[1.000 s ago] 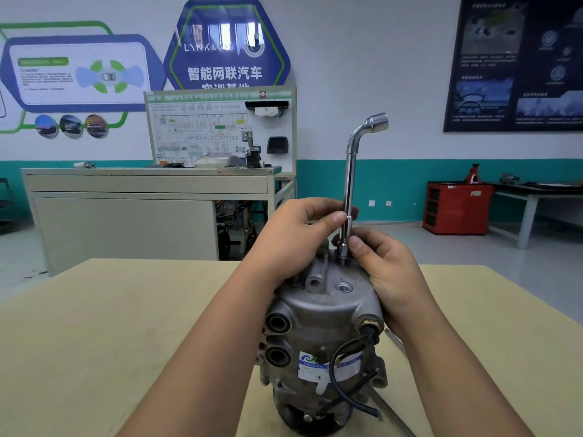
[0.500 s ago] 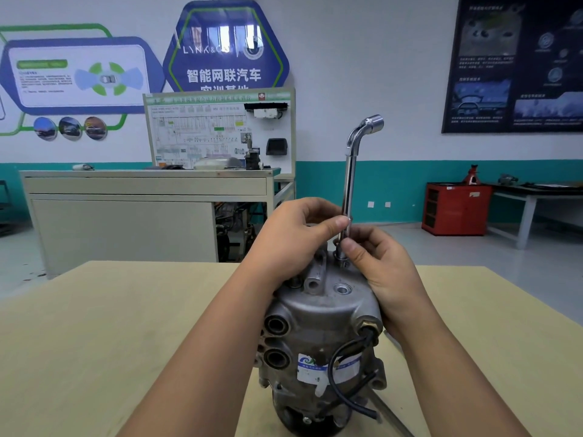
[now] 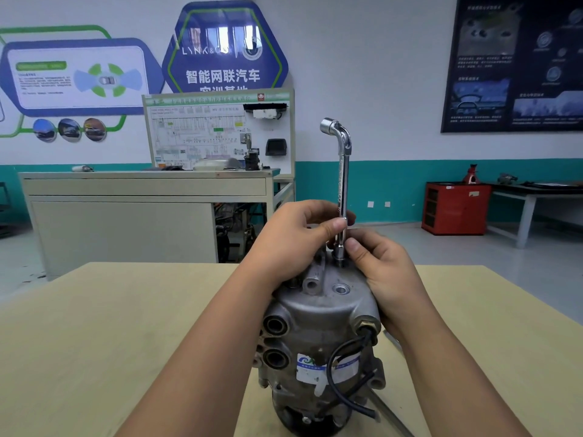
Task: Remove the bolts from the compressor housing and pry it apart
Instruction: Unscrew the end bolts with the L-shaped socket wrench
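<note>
Both hands are on the L-shaped socket wrench (image 3: 343, 184), which stands upright with its bent head well above the grip. The left hand (image 3: 290, 238) pinches the shaft between thumb and curled fingers. Just below it, the right hand (image 3: 385, 272) closes thumb and fingertips round the socket end. That end sits on top of the compressor housing (image 3: 318, 320), which stands on end on the table (image 3: 94, 326) directly beneath the grip.

White walls (image 3: 362, 74) carry a low teal band (image 3: 378, 184), a blue hexagonal sign (image 3: 224, 45) and a dark poster (image 3: 514, 64). On the grey floor (image 3: 520, 257) stand a grey cabinet (image 3: 126, 216) with an upright wiring-diagram board (image 3: 202, 134), and a red cabinet (image 3: 454, 208) beside a table (image 3: 530, 197).
</note>
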Action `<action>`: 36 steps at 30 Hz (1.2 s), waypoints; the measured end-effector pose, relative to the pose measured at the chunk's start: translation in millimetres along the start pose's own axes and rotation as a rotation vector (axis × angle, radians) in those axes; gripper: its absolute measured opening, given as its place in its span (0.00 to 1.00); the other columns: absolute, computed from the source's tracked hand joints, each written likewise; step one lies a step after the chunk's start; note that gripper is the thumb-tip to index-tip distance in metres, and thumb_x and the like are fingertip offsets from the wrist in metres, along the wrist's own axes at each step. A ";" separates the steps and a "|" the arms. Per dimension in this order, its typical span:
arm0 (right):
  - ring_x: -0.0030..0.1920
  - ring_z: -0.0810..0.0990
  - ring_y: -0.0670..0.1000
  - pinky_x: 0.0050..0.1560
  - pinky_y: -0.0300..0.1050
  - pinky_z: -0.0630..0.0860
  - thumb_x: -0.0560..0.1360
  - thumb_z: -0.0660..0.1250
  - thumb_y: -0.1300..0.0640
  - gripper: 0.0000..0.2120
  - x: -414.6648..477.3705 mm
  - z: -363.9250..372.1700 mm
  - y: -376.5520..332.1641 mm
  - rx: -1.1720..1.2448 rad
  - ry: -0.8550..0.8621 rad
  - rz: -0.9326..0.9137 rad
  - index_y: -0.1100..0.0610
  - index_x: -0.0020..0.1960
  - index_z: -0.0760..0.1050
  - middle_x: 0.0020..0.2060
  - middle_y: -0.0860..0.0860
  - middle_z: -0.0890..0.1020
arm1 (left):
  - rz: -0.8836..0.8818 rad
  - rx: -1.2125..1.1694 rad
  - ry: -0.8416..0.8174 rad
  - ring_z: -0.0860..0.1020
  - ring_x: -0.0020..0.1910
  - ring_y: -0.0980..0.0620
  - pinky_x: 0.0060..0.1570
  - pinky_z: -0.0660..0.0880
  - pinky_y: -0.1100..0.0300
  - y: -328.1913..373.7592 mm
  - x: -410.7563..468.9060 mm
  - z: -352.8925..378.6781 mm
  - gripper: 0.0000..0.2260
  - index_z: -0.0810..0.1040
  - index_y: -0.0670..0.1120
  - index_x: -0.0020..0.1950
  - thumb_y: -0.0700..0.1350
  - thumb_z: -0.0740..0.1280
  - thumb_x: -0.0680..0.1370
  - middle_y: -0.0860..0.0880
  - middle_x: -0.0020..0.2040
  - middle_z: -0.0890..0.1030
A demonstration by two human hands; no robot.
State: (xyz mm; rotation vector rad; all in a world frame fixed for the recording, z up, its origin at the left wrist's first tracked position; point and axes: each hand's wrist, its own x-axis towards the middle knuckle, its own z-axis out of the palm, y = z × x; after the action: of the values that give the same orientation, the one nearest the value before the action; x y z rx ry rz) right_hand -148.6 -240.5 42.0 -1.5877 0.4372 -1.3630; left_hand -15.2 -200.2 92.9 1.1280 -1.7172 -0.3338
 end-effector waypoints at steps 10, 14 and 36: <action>0.48 0.82 0.49 0.50 0.48 0.76 0.65 0.68 0.48 0.09 0.6 -0.6 2.1 0.009 0.004 -0.007 0.49 0.44 0.80 0.43 0.49 0.84 | 0.004 0.033 0.083 0.78 0.37 0.67 0.41 0.73 0.71 -3.1 2.0 1.8 0.08 0.76 0.55 0.39 0.49 0.74 0.72 0.58 0.37 0.81; 0.45 0.83 0.46 0.45 0.41 0.77 0.63 0.70 0.52 0.08 1.1 -2.8 3.2 0.004 -0.011 -0.014 0.50 0.42 0.80 0.40 0.48 0.84 | -0.001 0.048 0.080 0.78 0.37 0.68 0.41 0.73 0.73 -0.7 1.8 1.9 0.08 0.76 0.55 0.38 0.49 0.74 0.72 0.58 0.37 0.81; 0.51 0.82 0.52 0.55 0.52 0.77 0.66 0.67 0.48 0.11 0.3 -0.2 1.7 0.007 -0.021 0.022 0.48 0.46 0.82 0.46 0.50 0.85 | -0.005 -0.011 0.079 0.78 0.35 0.65 0.39 0.73 0.70 -2.0 2.5 2.1 0.07 0.76 0.54 0.38 0.47 0.73 0.73 0.58 0.34 0.81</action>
State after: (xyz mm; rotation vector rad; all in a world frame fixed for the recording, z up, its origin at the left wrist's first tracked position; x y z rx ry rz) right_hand -148.2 -241.6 40.7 -1.5856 0.4355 -1.3295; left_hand -16.0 -203.8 92.0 1.1235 -1.6412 -0.2978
